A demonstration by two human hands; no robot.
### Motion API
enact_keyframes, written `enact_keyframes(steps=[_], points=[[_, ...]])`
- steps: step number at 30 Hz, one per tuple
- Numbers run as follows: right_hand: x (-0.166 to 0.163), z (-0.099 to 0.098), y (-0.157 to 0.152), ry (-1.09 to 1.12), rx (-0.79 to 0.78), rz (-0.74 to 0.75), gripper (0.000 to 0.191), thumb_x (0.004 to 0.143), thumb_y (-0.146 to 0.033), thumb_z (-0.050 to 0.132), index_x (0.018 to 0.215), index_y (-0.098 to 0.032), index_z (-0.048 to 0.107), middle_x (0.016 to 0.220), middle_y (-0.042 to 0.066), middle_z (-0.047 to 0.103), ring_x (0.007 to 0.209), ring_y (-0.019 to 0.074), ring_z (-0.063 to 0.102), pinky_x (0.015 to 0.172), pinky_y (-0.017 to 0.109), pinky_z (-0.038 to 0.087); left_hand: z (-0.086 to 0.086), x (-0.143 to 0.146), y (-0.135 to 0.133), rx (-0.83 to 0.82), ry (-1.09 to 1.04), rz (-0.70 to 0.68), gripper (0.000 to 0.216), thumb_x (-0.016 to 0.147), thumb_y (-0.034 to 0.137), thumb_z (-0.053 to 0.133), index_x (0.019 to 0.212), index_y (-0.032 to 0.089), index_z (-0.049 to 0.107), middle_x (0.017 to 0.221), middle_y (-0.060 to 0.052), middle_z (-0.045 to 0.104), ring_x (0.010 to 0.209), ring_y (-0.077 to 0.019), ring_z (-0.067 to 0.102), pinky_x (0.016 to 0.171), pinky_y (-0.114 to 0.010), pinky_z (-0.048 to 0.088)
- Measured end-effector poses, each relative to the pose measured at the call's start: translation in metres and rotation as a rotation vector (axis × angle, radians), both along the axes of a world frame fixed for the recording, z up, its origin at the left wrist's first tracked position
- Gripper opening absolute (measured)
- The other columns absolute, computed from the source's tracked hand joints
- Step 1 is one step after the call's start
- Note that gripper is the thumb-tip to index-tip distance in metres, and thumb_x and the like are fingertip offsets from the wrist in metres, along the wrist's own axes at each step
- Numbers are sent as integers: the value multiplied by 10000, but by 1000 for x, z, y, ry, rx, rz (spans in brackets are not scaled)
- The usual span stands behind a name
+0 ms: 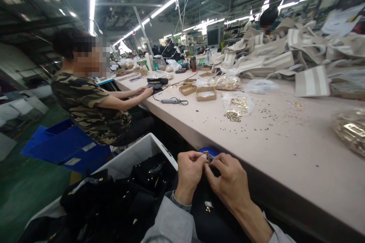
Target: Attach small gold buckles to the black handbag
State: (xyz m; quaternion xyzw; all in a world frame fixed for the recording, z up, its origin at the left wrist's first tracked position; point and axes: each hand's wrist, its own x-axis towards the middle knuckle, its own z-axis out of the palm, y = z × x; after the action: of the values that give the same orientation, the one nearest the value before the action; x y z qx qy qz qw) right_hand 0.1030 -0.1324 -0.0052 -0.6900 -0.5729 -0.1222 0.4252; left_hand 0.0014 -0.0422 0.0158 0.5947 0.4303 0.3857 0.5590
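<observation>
A worker in light grey sleeves pinches a small gold-toned metal fitting between the thumb and fingers of the left hand, just off the table's edge. The right hand meets it from the other side, thumb and fingers drawn narrow near the fitting; whether they grip anything cannot be told. A blue object, largely hidden, shows directly behind the fingers. Below the hands lies black material bearing another gold-toned fitting, while a white bin to their left is heaped with black pieces dotted with metal.

Ahead of the hands, the pale table carries gold-toned hardware spilling from a clear plastic bag, with small black parts scattered to its right. Farther off stand open cardboard boxes, near a grey corded tool. A bulging bag of gold-toned hardware sits well to the right, below a pile of beige-and-white striped pieces. Beyond the hands to the left, a co-worker in a camouflage shirt reaches toward a black item at the table's edge.
</observation>
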Motion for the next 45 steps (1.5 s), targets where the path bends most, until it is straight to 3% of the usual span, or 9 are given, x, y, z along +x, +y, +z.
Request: enact_keyframes(steps=[10, 18, 23, 26, 29, 32, 34, 40, 45], points=[[-2, 0, 4, -36, 34, -35, 338, 1033, -252, 582, 704, -177, 603, 777, 53, 535, 767, 223, 495, 725, 387, 362, -3, 5, -1, 5, 17, -4, 197, 737, 324, 791, 753, 132, 833, 734, -106, 802, 658, -192, 692, 615, -272, 511], [-4, 1, 3, 55, 5, -5, 284, 1032, -229, 522, 779, -169, 638, 826, 72, 581, 803, 247, 540, 745, 409, 398, 4, 8, -7, 26, 25, -4, 187, 754, 308, 771, 741, 130, 825, 718, -100, 796, 649, -196, 704, 614, -269, 523], [23, 14, -2, 493, -102, 212, 186, 996, -337, 595, 976, -213, 733, 945, 36, 708, 824, 214, 645, 754, 369, 486, 6, 4, -11, 39, -8, -28, 222, 778, 346, 785, 782, 128, 826, 750, -107, 804, 677, -204, 718, 643, -273, 549], [46, 19, 2, 661, -121, 325, 254, 991, -358, 618, 1146, -222, 767, 1055, 48, 752, 921, 218, 680, 834, 360, 525, 5, 3, -12, 47, -8, -46, 236, 778, 357, 795, 806, 125, 824, 764, -115, 805, 698, -221, 726, 663, -291, 558], [67, 23, 11, 761, -211, 590, 279, 987, -358, 661, 1192, -210, 778, 1084, 60, 749, 957, 212, 671, 853, 334, 523, 7, 3, -12, 76, 22, -88, 208, 776, 328, 786, 817, 128, 825, 765, -110, 803, 706, -227, 729, 660, -293, 545], [85, 26, 21, 855, -334, 919, 278, 978, -363, 718, 1167, -170, 786, 975, 57, 739, 862, 184, 657, 786, 292, 515, 8, 3, -10, 97, 59, -140, 172, 776, 296, 777, 768, 131, 824, 740, -100, 796, 673, -195, 699, 637, -270, 510], [95, 25, 29, 913, -394, 1056, 291, 958, -373, 761, 1133, -142, 792, 919, 55, 729, 785, 165, 649, 730, 268, 511, 6, 3, -8, 83, 43, -147, 180, 770, 306, 795, 751, 129, 822, 718, -96, 788, 646, -173, 672, 623, -258, 491], [107, 9, 49, 1024, -408, 1157, 318, 882, -371, 857, 1054, -109, 799, 860, 69, 735, 657, 137, 642, 619, 223, 496, 0, 5, -6, 29, -11, -126, 212, 797, 343, 804, 741, 139, 801, 659, -74, 757, 580, -141, 619, 587, -253, 466], [107, 5, 55, 1067, -385, 1172, 312, 866, -340, 872, 1043, -94, 797, 855, 81, 739, 649, 128, 642, 617, 207, 500, 6, 5, -24, 200, 163, -53, 233, 906, 390, 718, 858, 191, 830, 793, -63, 785, 716, -181, 691, 678, -291, 505]])
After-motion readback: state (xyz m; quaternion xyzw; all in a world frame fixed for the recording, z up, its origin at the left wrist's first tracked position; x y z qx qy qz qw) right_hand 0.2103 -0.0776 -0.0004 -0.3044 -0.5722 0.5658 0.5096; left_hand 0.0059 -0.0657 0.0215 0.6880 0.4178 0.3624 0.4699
